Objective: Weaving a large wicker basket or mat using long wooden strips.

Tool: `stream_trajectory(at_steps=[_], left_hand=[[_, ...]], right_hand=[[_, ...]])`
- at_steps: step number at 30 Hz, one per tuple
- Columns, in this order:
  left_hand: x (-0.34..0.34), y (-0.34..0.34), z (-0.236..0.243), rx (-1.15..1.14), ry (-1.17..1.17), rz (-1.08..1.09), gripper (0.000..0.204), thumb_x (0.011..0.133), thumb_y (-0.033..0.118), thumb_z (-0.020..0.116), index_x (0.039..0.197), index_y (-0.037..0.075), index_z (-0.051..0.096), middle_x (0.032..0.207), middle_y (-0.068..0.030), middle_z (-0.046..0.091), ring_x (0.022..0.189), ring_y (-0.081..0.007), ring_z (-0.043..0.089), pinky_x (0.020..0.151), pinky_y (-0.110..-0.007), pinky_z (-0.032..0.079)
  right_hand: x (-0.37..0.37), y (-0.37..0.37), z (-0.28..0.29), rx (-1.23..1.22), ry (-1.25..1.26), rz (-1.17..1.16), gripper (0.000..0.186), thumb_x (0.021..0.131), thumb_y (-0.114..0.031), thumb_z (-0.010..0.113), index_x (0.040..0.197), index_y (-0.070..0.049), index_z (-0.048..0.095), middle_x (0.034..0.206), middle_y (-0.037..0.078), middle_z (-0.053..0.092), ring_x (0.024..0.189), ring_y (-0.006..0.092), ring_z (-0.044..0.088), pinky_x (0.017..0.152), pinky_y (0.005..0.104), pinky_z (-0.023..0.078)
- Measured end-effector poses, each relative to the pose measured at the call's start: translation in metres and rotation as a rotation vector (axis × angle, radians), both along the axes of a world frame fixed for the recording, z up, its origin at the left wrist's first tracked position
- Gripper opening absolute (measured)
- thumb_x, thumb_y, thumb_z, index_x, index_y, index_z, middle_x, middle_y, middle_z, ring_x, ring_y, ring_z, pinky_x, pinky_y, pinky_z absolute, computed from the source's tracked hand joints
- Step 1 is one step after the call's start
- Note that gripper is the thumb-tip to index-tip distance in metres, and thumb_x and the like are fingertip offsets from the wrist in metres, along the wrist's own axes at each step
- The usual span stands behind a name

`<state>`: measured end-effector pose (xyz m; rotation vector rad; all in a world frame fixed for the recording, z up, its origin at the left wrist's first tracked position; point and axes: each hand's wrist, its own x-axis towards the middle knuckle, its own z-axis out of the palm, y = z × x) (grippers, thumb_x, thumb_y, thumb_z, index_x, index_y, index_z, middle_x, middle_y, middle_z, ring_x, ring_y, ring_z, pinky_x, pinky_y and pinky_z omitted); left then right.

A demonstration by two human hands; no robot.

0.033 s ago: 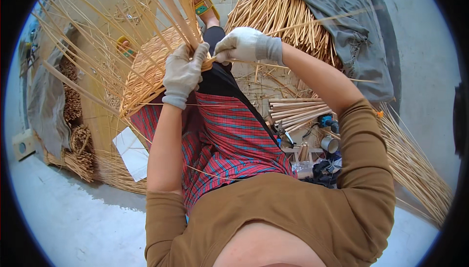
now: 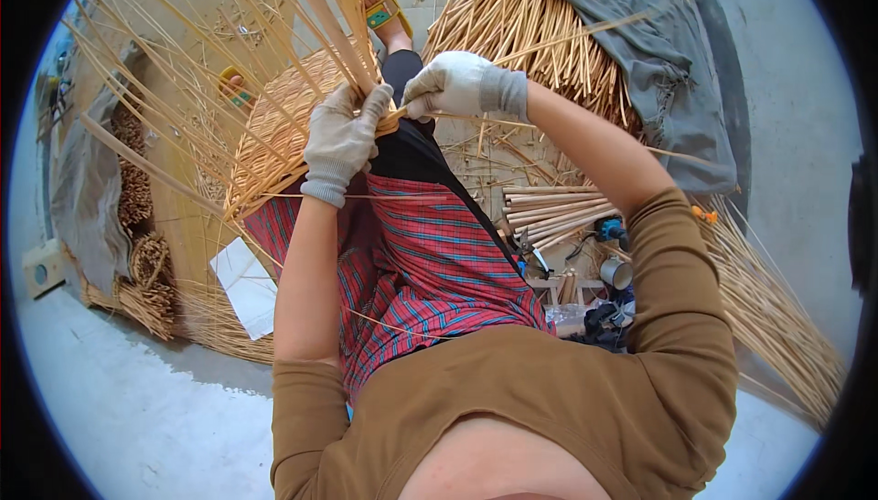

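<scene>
Person seated, w/ a half-woven basket (image 2: 274, 134) on the lap, over a red plaid cloth (image 2: 430, 262). Basket is tilted on its side, woven base facing left, loose stakes (image 2: 183, 70) fanning up and out toward the top-left.

Left hand (image 2: 340, 139), in a grey knit glove, is closed round the basket rim where a bunch of stakes meets; fingers (image 2: 366, 107) curl over them, thumb side up. Right hand (image 2: 462, 87), also gloved, sits just beside it to the right, fist closed, pinching a thin cane (image 2: 585, 130) that runs off to the right past the forearm. The two hands nearly touch at the rim; can't tell if the right one also grips a stake, probably only the cane.

Around: big heap of straw-coloured reeds (image 2: 521, 25) behind the hands, partly under a grey tarp (image 2: 640, 52). More reeds (image 2: 777, 335) along the right edge. Bundle of thicker peeled sticks (image 2: 558, 212) on the floor right of the lap, w/ a small metal cup (image 2: 617, 273) and some tools near it, too small to tell apart. White sheet (image 2: 245, 285) on the floor left of the knee. Coiled woven bundles (image 2: 142, 281) at left. A foot in a yellow sandal (image 2: 382, 11) shows beyond the basket. Brown long sleeves pushed up both arms.
</scene>
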<state>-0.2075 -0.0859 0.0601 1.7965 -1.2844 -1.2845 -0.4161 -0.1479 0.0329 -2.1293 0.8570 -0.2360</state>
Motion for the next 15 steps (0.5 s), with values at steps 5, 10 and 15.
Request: stream_trajectory(at_steps=[5, 10, 15], left_hand=[[0.017, 0.01, 0.01, 0.069, 0.091, -0.19, 0.027, 0.092, 0.014, 0.074, 0.114, 0.006, 0.06, 0.074, -0.0029, 0.063, 0.043, -0.0086, 0.052, 0.035, -0.025, 0.044], [0.017, 0.014, -0.018, -0.133, 0.101, -0.228, 0.044, 0.082, -0.012, 0.069, 0.122, 0.004, 0.058, 0.107, -0.0051, 0.067, 0.104, -0.017, 0.064, 0.094, -0.031, 0.052], [-0.015, 0.04, -0.027, -0.26, 0.219, 0.11, 0.059, 0.088, -0.01, 0.064, 0.142, -0.001, 0.042, 0.117, -0.0109, 0.064, 0.108, -0.0195, 0.064, 0.092, -0.03, 0.053]], right_hand=[[-0.041, -0.01, -0.012, -0.066, 0.055, -0.027, 0.021, 0.088, -0.027, 0.075, 0.103, -0.014, 0.08, 0.086, 0.008, 0.074, 0.079, 0.0233, 0.072, 0.076, 0.0374, 0.056], [0.0, -0.057, -0.03, -0.537, 0.114, -0.187, 0.097, 0.073, -0.058, 0.08, 0.153, -0.019, 0.042, 0.145, 0.018, 0.053, 0.128, 0.0345, 0.055, 0.108, 0.0415, 0.044], [0.045, -0.095, -0.096, -0.499, -0.313, -0.161, 0.132, 0.058, -0.08, 0.074, 0.16, -0.014, 0.022, 0.157, 0.022, 0.036, 0.144, 0.0413, 0.035, 0.12, 0.0456, 0.03]])
